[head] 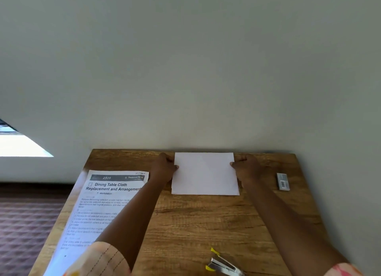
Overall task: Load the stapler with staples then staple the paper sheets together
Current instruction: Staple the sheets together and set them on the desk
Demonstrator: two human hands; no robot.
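A small stack of white paper sheets point(205, 173) lies at the far edge of the wooden table point(195, 224), close to the wall. My left hand point(164, 168) grips its left edge and my right hand point(248, 168) grips its right edge, thumbs on top of the paper. A silver stapler point(223, 265) with yellow parts lies near the table's front edge, between my forearms and apart from both hands. A small grey staple box point(282, 181) with a barcode rests at the far right.
A printed instruction sheet point(97, 205) covers the table's left side, partly under my left forearm. A plain wall point(185, 69) rises right behind the table. Patterned dark red floor point(26, 224) lies to the left.
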